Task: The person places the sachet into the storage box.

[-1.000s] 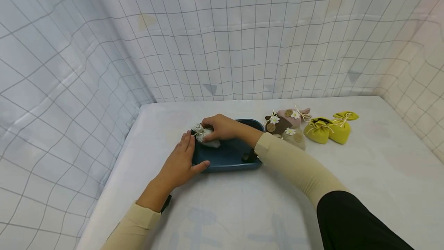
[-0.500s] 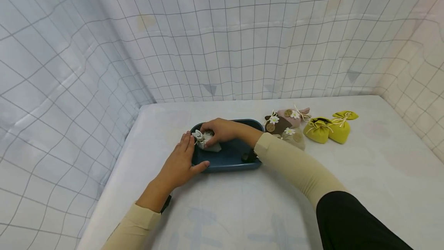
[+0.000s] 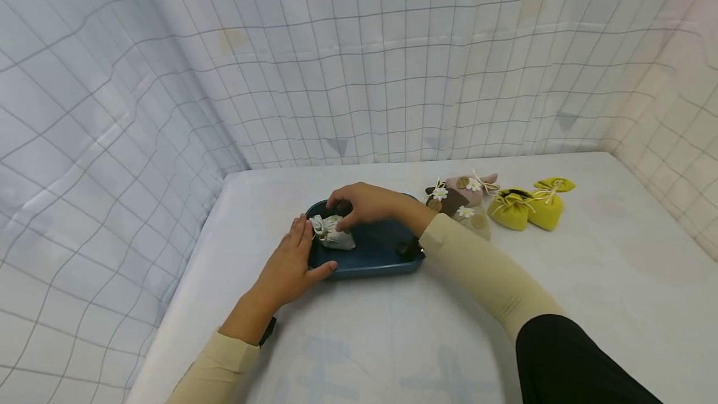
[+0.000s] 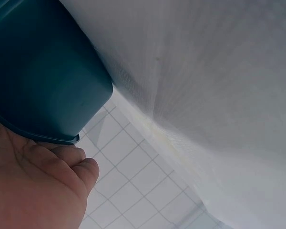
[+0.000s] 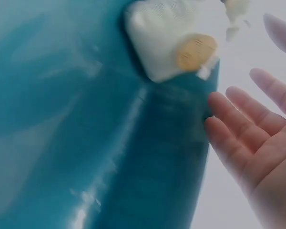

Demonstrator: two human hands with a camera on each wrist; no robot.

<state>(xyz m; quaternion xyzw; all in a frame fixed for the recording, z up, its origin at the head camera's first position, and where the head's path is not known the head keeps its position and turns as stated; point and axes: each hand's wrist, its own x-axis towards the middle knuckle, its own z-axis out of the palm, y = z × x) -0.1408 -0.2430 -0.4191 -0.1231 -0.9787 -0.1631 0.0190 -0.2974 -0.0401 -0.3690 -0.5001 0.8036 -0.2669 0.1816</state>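
Note:
A small white drawstring pouch [image 3: 339,239] lies in the left end of a dark blue tray [image 3: 373,269]. In the right wrist view the pouch [image 5: 155,40] shows a round tan button [image 5: 195,52] on its side. My right hand [image 3: 370,202] hovers over the pouch; the right wrist view has its fingers [image 5: 236,148] spread and holding nothing. My left hand [image 3: 285,270] rests along the tray's left end, fingers straight and thumb at the front rim. From the left wrist view, its fingers lie just under the tray rim [image 4: 62,139].
Right of the tray sit several pouches: a brown one [image 3: 451,202], a pink one [image 3: 467,191], a beige one [image 3: 478,223] and two yellow ones [image 3: 545,209]. White gridded curtains [image 3: 381,80] hang around the table [image 3: 359,329].
My right hand has let go of the white pouch and lifted slightly off it, after lowering it into the tray. The left hand stays at the tray's end.

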